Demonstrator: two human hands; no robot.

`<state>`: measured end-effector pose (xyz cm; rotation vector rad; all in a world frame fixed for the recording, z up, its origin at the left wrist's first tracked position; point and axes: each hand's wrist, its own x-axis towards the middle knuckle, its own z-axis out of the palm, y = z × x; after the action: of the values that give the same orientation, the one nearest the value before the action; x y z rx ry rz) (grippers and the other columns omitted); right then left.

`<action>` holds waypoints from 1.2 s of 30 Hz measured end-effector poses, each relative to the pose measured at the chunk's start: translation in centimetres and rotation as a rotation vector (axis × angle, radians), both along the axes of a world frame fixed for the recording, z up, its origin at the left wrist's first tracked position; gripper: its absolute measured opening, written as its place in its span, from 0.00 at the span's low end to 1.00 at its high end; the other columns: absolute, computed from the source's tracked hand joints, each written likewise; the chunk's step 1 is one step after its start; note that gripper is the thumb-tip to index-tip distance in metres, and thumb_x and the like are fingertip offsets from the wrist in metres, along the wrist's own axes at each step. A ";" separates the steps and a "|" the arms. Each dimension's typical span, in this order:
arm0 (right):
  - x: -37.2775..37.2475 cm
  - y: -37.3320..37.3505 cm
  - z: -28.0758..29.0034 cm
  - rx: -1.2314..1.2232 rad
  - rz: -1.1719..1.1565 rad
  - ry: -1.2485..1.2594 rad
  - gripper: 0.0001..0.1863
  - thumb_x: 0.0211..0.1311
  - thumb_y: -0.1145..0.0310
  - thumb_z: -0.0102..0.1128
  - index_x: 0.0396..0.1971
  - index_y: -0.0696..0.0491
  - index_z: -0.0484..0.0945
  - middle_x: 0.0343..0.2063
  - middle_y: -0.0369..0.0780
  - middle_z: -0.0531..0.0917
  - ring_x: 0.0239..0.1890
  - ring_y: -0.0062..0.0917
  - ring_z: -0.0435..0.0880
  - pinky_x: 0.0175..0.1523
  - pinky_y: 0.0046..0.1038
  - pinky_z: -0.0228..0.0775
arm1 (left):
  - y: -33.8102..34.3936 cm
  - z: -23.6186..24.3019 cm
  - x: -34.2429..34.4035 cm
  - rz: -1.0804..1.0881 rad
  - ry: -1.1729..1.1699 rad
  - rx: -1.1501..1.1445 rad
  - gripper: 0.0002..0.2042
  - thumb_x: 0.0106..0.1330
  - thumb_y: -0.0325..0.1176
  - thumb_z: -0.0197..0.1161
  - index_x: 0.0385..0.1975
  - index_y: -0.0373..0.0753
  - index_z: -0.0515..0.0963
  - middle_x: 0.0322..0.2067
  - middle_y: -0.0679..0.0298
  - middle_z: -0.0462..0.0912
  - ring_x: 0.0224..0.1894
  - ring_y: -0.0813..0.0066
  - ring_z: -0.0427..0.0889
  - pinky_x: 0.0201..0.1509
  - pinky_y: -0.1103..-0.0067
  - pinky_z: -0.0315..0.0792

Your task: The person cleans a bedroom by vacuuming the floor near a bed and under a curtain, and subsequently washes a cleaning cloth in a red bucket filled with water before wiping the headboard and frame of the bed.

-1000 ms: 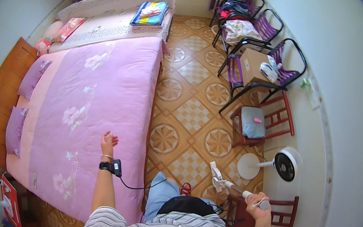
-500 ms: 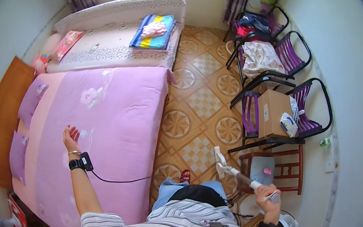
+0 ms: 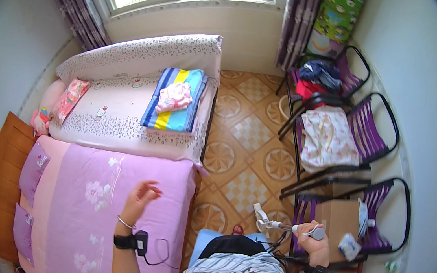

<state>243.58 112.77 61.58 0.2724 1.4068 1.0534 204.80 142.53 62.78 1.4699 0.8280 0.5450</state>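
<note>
My right hand (image 3: 312, 237) is closed round the thick end of a white-and-grey stick (image 3: 283, 226). At its far end sits an angled white head, over the floor by my feet; its exact kind I cannot make out. Above the pink-purple quilt (image 3: 161, 180) of the near bed, my left hand (image 3: 141, 198) is raised with loosely bent fingers and nothing in it. Both wrists wear black bands, and a cable runs from the box on the left one.
A second bed with a patterned cover (image 3: 121, 104) holds a folded striped blanket (image 3: 164, 119). Along the right wall stand purple-strapped chairs (image 3: 370, 126), bearing clothes (image 3: 319, 75), a patterned cloth (image 3: 330, 137) and a cardboard box (image 3: 334, 215). Tiled floor (image 3: 250, 136) runs between.
The view has tipped up toward the window. My left hand has come inward to the right, its fingers now more bent. The stick, still in my right hand, points more level.
</note>
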 end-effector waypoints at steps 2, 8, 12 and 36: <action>4.2 5.5 0.3 -0.033 0.010 0.017 0.11 0.43 0.82 0.56 0.21 0.56 0.61 0.14 0.36 0.67 0.15 0.21 0.73 0.19 0.22 0.74 | 2.5 0.4 4.0 -0.055 0.013 -0.082 0.15 0.66 0.28 0.54 0.52 0.35 0.68 0.37 0.61 0.79 0.43 0.75 0.77 0.49 0.79 0.71; 16.2 20.7 -0.3 -0.066 -0.032 0.073 0.15 0.41 0.84 0.55 0.30 0.58 0.60 0.15 0.39 0.69 0.15 0.25 0.74 0.18 0.27 0.78 | 17.0 -1.5 14.6 -0.002 0.150 -0.021 0.15 0.65 0.30 0.57 0.51 0.36 0.69 0.37 0.64 0.80 0.41 0.79 0.77 0.46 0.82 0.71; 22.4 30.3 1.0 -0.056 -0.144 0.194 0.13 0.44 0.83 0.56 0.30 0.60 0.64 0.16 0.39 0.71 0.14 0.28 0.76 0.17 0.29 0.78 | 28.9 -2.9 24.0 0.023 0.081 0.009 0.14 0.64 0.31 0.58 0.48 0.36 0.71 0.35 0.65 0.81 0.38 0.82 0.78 0.43 0.84 0.72; 61.3 95.5 3.3 -0.056 0.461 -0.007 0.12 0.48 0.80 0.54 0.19 0.55 0.58 0.11 0.36 0.68 0.13 0.22 0.74 0.21 0.22 0.76 | 74.0 -3.6 61.4 0.202 0.170 -0.007 0.17 0.63 0.35 0.58 0.50 0.38 0.70 0.38 0.61 0.81 0.38 0.75 0.80 0.41 0.79 0.75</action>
<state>304.83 208.27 64.86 -0.1051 1.5284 1.3823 266.22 216.53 59.18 1.4487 1.1195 0.5712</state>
